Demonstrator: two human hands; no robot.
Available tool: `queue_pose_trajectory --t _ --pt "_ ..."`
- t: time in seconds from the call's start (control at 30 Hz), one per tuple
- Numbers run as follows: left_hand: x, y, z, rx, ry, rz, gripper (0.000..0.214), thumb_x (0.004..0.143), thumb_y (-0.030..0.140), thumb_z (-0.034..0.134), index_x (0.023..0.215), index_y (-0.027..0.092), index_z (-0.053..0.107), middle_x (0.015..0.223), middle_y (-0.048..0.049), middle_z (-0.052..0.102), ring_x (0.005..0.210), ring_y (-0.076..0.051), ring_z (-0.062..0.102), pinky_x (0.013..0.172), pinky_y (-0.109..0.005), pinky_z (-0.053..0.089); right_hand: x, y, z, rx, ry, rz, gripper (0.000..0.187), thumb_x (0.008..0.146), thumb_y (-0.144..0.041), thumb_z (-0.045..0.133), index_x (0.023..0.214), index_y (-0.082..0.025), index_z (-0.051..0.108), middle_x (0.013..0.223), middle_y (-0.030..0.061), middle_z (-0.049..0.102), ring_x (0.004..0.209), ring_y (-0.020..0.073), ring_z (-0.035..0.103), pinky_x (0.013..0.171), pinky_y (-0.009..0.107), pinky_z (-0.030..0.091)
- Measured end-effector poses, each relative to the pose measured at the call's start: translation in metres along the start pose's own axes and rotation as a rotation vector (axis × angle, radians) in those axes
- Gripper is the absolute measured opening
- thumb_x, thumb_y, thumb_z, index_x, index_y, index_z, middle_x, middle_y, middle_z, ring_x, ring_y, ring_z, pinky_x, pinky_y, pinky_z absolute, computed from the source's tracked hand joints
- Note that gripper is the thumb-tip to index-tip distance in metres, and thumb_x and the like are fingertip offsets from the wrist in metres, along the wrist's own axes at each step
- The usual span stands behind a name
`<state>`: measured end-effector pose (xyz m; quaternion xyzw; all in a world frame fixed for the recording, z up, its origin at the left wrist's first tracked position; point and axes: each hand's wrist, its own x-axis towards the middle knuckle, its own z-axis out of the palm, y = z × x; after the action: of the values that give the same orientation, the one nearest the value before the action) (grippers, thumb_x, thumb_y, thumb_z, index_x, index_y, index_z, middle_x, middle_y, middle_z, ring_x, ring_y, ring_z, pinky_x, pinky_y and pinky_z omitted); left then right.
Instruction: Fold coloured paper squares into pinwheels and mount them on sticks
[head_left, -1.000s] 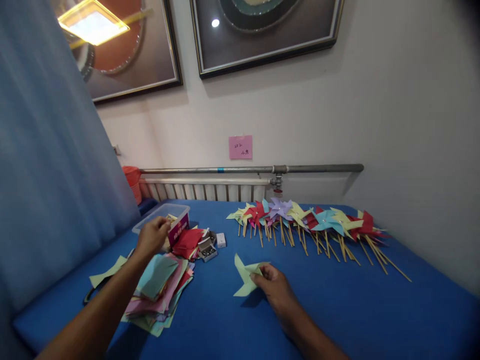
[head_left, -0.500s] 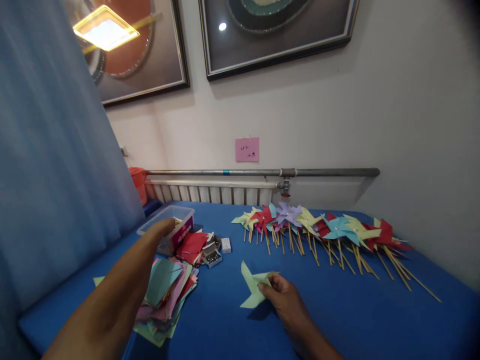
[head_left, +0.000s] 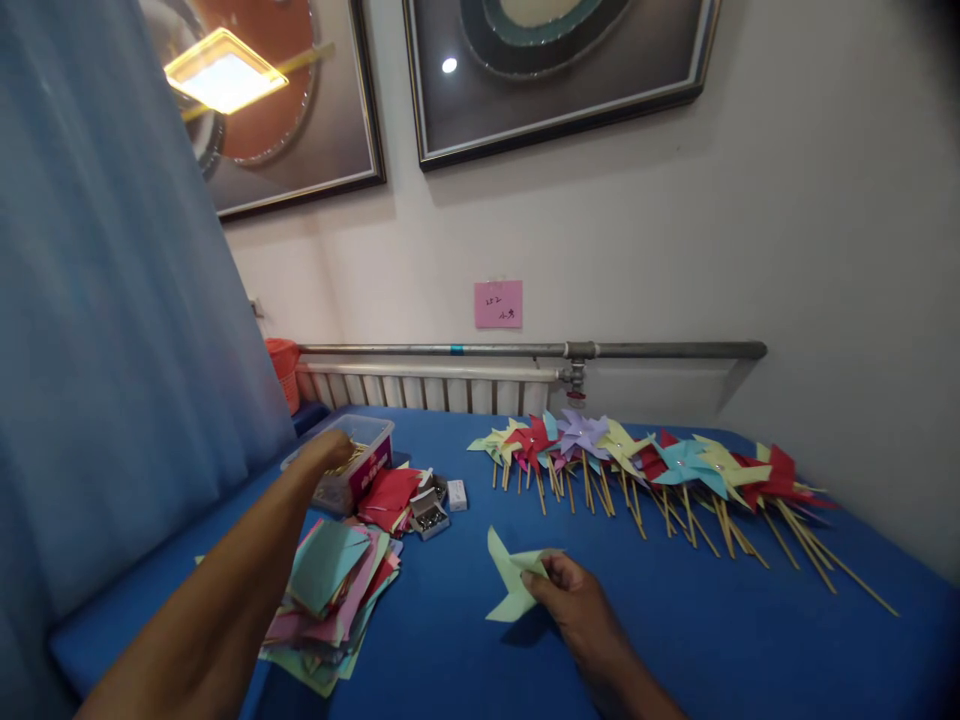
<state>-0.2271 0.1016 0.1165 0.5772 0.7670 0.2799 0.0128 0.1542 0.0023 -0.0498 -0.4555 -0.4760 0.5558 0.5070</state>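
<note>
Two hands: left [head_left: 328,452] over box [head_left: 373,447], right [head_left: 576,600] pinching paper [head_left: 508,588].

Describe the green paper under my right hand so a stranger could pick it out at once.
Start at the blue table, in front of the long row of pinwheels on sticks. Near the table's middle lies a pale green folded paper, pinched by the right hand. Unlike the pinwheels it has no stick, and unlike the flat sheets stacked to the left it lies alone with folded points.

Blue table [head_left: 720,640] bears pinwheels [head_left: 675,462], paper squares [head_left: 334,590], box [head_left: 369,455].
</note>
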Motion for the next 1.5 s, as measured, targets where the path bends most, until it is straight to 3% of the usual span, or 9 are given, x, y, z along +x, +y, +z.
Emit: queue_pose_trajectory --t 0.13,0.23,0.37,0.43,0.53,0.67,0.97,1.27,1.5 --pt "-0.011 0.019 -0.013 0.052 0.022 -0.024 0.026 0.106 0.033 0.057 0.111 0.013 0.073 0.109 -0.0148 0.076 0.109 -0.031 0.073 0.093 -0.04 0.055 0.001 0.002 0.0 0.005 0.016 -0.008 0.037 0.062 -0.052 0.086 0.078 -0.021 0.075 0.077 0.006 0.077 0.081 0.0292 0.073 0.075 0.036 0.054" --pt "-0.043 0.044 -0.003 0.006 0.082 0.037 0.038 0.111 0.034 0.035 0.114 0.017 0.069 0.104 -0.0113 0.077 0.102 -0.026 0.072 0.088 -0.034 0.05 -0.003 -0.001 0.001 0.023 0.006 -0.002 0.038 0.063 -0.052 0.086 0.082 -0.021 0.076 0.077 0.0058 0.078 0.083 0.0298 0.074 0.076 0.036 0.055" --pt "-0.111 0.076 0.044 -0.353 0.172 0.064 0.039 0.107 0.043 0.034 0.092 0.022 0.063 0.087 -0.0055 0.071 0.088 -0.025 0.067 0.075 -0.032 0.045 -0.005 0.0 0.002 0.045 0.038 -0.014 0.042 0.064 -0.055 0.088 0.083 -0.02 0.076 0.08 0.0061 0.079 0.078 0.0275 0.073 0.075 0.035 0.055" --pt "-0.141 0.086 0.073 -0.558 0.03 0.014 0.034 0.104 0.042 0.035 0.085 0.024 0.057 0.08 -0.0034 0.067 0.079 -0.023 0.064 0.069 -0.031 0.043 -0.003 0.002 0.001 0.051 0.045 -0.006 0.044 0.061 -0.057 0.089 0.081 -0.02 0.075 0.081 0.0067 0.079 0.077 0.0272 0.072 0.074 0.035 0.055" --pt "-0.168 0.094 0.107 -0.597 -0.15 0.07 0.032 0.098 0.039 0.047 0.07 0.024 0.053 0.065 -0.0005 0.06 0.064 -0.02 0.058 0.064 -0.03 0.039 0.0 0.006 -0.001 0.094 0.057 0.003 0.045 0.058 -0.056 0.092 0.081 -0.02 0.075 0.081 0.0061 0.079 0.076 0.0257 0.072 0.074 0.035 0.056" --pt "-0.176 0.098 0.126 -0.609 -0.342 0.106 0.026 0.094 0.036 0.055 0.071 0.024 0.056 0.063 0.0009 0.057 0.063 -0.018 0.054 0.064 -0.03 0.034 0.0 0.007 -0.002 0.139 0.03 -0.016 0.041 0.062 -0.051 0.093 0.083 -0.019 0.077 0.081 0.0051 0.079 0.076 0.024 0.072 0.076 0.035 0.057" --pt "-0.182 0.098 0.142 -0.772 -0.742 -0.005 0.023 0.085 0.04 0.065 0.072 0.023 0.056 0.057 0.0038 0.057 0.041 -0.012 0.044 0.049 -0.027 0.032 -0.006 0.0 -0.003 0.149 0.021 0.019 0.045 0.065 -0.052 0.091 0.093 -0.019 0.079 0.075 0.0056 0.078 0.081 0.0292 0.075 0.07 0.036 0.057" --pt "-0.194 0.108 0.133 -0.901 -0.86 0.07 0.031 0.08 0.048 0.071 0.074 0.02 0.06 0.061 0.0041 0.054 0.045 -0.01 0.045 0.048 -0.026 0.038 0.01 0.021 -0.003 0.144 0.1 0.016 0.054 0.053 -0.059 0.093 0.086 -0.018 0.079 0.081 0.0079 0.082 0.072 0.0263 0.072 0.068 0.035 0.056" --pt "-0.195 0.109 0.122 -0.843 -0.876 0.051 0.038 0.079 0.053 0.075 0.078 0.018 0.06 0.06 0.0038 0.057 0.041 -0.009 0.049 0.042 -0.022 0.029 0.014 0.025 -0.003 0.146 0.129 0.011 0.054 0.048 -0.061 0.094 0.077 -0.02 0.074 0.079 0.0084 0.082 0.069 0.0264 0.072 0.067 0.036 0.055"
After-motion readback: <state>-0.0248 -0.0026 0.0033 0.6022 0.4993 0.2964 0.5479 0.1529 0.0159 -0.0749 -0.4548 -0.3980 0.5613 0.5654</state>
